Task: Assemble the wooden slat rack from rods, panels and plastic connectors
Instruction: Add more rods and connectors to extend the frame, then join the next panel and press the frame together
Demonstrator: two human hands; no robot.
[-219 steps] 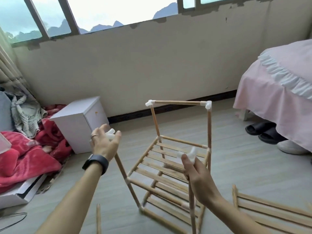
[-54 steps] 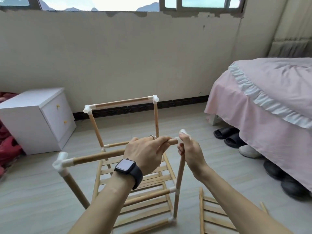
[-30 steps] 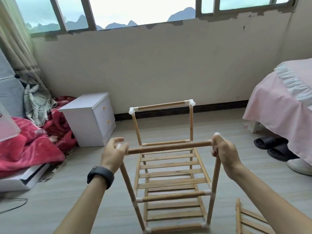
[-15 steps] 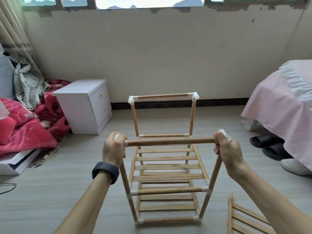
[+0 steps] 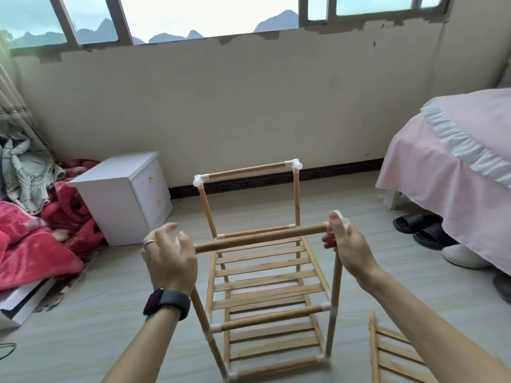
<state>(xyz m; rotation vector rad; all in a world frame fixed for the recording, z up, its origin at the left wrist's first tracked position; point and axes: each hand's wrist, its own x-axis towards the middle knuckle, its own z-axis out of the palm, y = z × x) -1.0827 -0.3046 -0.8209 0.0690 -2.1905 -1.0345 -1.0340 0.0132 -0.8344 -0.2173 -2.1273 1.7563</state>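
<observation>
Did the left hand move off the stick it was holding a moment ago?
Yes, a little: the left hand has let go and opened, easing leftward off the end of the front top rod of the rack.

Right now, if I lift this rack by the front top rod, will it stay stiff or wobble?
Probably light: the rack is thin rods and slats. Likely wobbly: no side rods join the front and back tops yet, and joints are plastic connectors. Tall and narrow, it may tip if pushed.
</observation>
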